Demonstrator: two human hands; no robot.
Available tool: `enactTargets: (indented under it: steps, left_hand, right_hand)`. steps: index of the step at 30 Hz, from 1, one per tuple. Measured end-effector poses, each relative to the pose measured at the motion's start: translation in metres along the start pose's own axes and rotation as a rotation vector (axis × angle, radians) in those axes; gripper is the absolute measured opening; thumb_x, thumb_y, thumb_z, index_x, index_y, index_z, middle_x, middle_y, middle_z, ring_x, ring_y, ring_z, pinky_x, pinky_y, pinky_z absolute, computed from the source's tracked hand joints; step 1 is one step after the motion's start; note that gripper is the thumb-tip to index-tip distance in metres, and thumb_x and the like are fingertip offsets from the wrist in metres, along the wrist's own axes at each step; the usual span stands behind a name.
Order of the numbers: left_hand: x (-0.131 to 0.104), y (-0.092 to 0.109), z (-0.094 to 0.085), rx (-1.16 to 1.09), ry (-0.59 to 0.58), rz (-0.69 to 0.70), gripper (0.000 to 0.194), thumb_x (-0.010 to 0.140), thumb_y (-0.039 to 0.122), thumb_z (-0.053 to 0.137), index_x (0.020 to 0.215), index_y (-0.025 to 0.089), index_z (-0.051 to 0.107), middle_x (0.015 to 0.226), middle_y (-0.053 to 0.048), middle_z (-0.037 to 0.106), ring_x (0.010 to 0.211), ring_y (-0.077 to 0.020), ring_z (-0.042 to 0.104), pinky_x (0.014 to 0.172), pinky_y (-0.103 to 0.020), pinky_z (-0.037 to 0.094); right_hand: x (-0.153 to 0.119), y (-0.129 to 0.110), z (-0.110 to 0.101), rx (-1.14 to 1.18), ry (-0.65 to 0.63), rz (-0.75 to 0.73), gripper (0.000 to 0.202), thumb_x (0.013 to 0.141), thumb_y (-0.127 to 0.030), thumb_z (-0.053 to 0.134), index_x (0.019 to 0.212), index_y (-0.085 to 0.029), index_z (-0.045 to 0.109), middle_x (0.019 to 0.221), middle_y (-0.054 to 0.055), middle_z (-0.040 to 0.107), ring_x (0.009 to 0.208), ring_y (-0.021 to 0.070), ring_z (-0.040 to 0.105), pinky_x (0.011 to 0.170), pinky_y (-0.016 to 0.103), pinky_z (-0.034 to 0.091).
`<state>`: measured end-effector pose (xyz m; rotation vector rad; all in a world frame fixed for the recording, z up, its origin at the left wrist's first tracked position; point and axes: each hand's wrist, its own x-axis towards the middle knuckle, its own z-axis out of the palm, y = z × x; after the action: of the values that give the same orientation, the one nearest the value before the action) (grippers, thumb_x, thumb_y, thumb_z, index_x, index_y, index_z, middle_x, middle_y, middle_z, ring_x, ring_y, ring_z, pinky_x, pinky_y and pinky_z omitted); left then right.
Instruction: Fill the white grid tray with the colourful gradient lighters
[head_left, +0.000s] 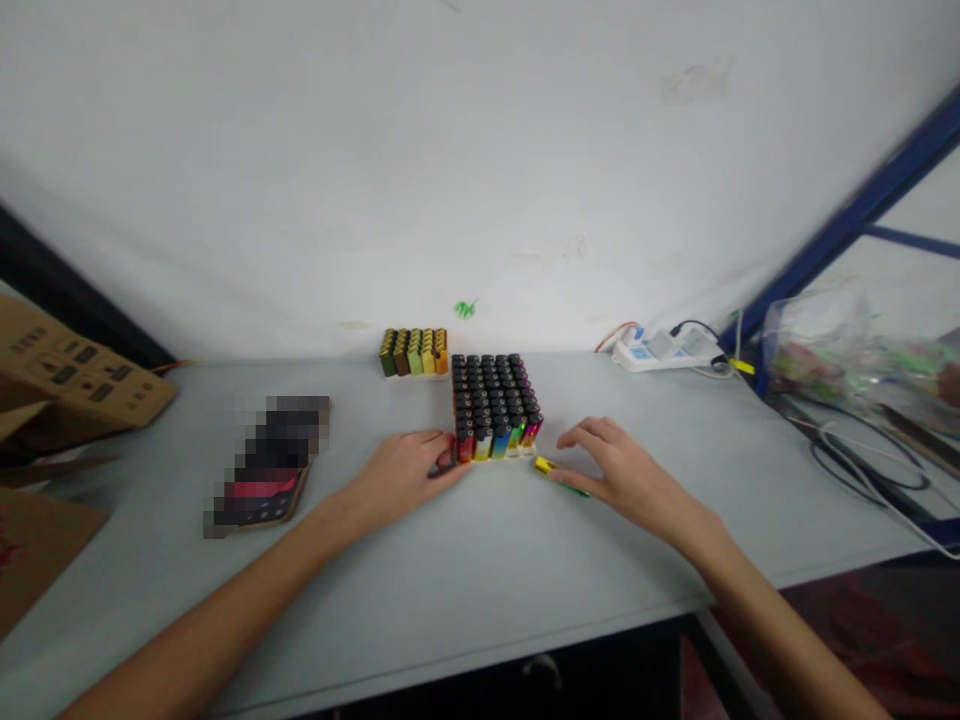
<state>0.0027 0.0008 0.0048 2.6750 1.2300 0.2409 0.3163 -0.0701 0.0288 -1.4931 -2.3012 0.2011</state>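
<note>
Lighters: many are standing in the white tray; I'm guessing it's nearly full, front right looking bare.
Yellow-green lighter: lying near that corner.
Right hand: resting open beside it.
Left hand: sitting by the left corner, near a dark thing; from afar, I'm not managing to tell its grip.

Seemingly a small workshop — racked lighters, cardboard box and power strip on a plain worktable.

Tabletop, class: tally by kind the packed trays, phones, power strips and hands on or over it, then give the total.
Near tray, far tray: 2
Phone: 1
Power strip: 1
Left hand, right hand: 2
Total: 6
</note>
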Motion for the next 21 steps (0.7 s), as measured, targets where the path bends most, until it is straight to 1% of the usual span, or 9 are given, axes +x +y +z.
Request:
enactTargets:
  steps: [2, 4, 6, 8, 11, 14, 16, 19, 21]
  left_hand:
    - [0.0, 0.001, 0.0, 0.0, -0.007, -0.011, 0.033, 0.101, 0.047, 0.052, 0.085, 0.02, 0.062, 0.08, -0.003, 0.067, 0.072, -0.0205, 0.063, 0.067, -0.029, 0.041]
    - [0.0, 0.001, 0.0, -0.004, -0.006, -0.014, 0.033, 0.101, 0.048, 0.051, 0.085, 0.02, 0.062, 0.081, -0.003, 0.068, 0.073, -0.0204, 0.063, 0.067, -0.029, 0.041]
    - [0.0, 0.0, 0.0, -0.009, -0.002, -0.011, 0.034, 0.101, 0.048, 0.051, 0.085, 0.021, 0.062, 0.081, -0.003, 0.068, 0.072, -0.0206, 0.063, 0.067, -0.029, 0.041]
    - [0.0, 0.0, 0.001, -0.014, 0.002, -0.008, 0.035, 0.101, 0.049, 0.05, 0.085, 0.021, 0.061, 0.08, -0.003, 0.067, 0.071, -0.0206, 0.062, 0.066, -0.029, 0.041]
    - [0.0, -0.002, 0.002, -0.029, 0.012, -0.005, 0.034, 0.101, 0.049, 0.05, 0.086, 0.021, 0.061, 0.079, -0.003, 0.067, 0.071, -0.0205, 0.062, 0.066, -0.029, 0.04]
    - [0.0, -0.001, 0.0, -0.034, 0.006, -0.013, 0.034, 0.1, 0.049, 0.05, 0.085, 0.021, 0.06, 0.08, -0.003, 0.067, 0.071, -0.0208, 0.062, 0.066, -0.029, 0.04]
    - [-0.001, 0.0, -0.001, -0.038, -0.011, -0.024, 0.034, 0.1, 0.049, 0.05, 0.084, 0.021, 0.06, 0.081, -0.003, 0.068, 0.071, -0.0209, 0.063, 0.066, -0.03, 0.039]
    - [-0.001, 0.002, -0.003, -0.052, -0.027, -0.037, 0.034, 0.1, 0.048, 0.049, 0.084, 0.021, 0.059, 0.084, -0.004, 0.069, 0.073, -0.0208, 0.064, 0.067, -0.03, 0.04]
    - [0.0, 0.002, -0.004, -0.053, -0.03, -0.043, 0.035, 0.1, 0.049, 0.049, 0.083, 0.02, 0.059, 0.084, -0.004, 0.069, 0.074, -0.0208, 0.064, 0.068, -0.03, 0.041]
  right_hand:
    - [-0.011, 0.009, 0.007, -0.013, -0.03, 0.013, 0.022, 0.095, -0.041, 0.069, 0.103, -0.02, 0.066, 0.108, 0.012, 0.068, 0.103, 0.0282, 0.063, 0.091, 0.042, 0.053]
    - [-0.017, 0.014, 0.012, 0.035, -0.052, 0.05, 0.019, 0.097, -0.039, 0.066, 0.099, -0.02, 0.065, 0.105, 0.012, 0.068, 0.099, 0.027, 0.063, 0.089, 0.041, 0.053]
    - [-0.017, 0.016, 0.013, 0.142, -0.061, 0.11, 0.02, 0.099, -0.041, 0.063, 0.099, -0.021, 0.063, 0.099, 0.008, 0.069, 0.09, 0.0237, 0.064, 0.082, 0.037, 0.053]
    - [-0.013, 0.017, 0.011, 0.284, -0.038, 0.197, 0.025, 0.098, -0.046, 0.063, 0.102, -0.021, 0.063, 0.086, 0.004, 0.069, 0.073, 0.0193, 0.064, 0.07, 0.032, 0.051]
    - [-0.002, 0.019, 0.007, 0.488, 0.078, 0.292, 0.034, 0.093, -0.053, 0.068, 0.102, -0.02, 0.066, 0.069, -0.002, 0.063, 0.057, 0.0146, 0.055, 0.058, 0.028, 0.044]
    - [0.009, 0.019, 0.006, 0.655, 0.203, 0.32, 0.039, 0.087, -0.055, 0.074, 0.096, -0.018, 0.071, 0.069, -0.001, 0.06, 0.059, 0.0138, 0.051, 0.056, 0.028, 0.04]
    - [0.016, 0.015, 0.004, 0.736, 0.236, 0.316, 0.039, 0.086, -0.056, 0.075, 0.088, -0.017, 0.072, 0.069, 0.0, 0.058, 0.062, 0.0141, 0.05, 0.058, 0.028, 0.04]
    - [0.027, 0.007, -0.004, 0.817, 0.226, 0.248, 0.041, 0.091, -0.059, 0.067, 0.083, -0.018, 0.069, 0.073, 0.001, 0.058, 0.07, 0.0158, 0.054, 0.063, 0.028, 0.043]
    - [0.035, 0.0, -0.009, 0.928, 0.165, 0.18, 0.043, 0.097, -0.06, 0.058, 0.086, -0.019, 0.065, 0.08, 0.003, 0.062, 0.075, 0.017, 0.059, 0.065, 0.028, 0.046]
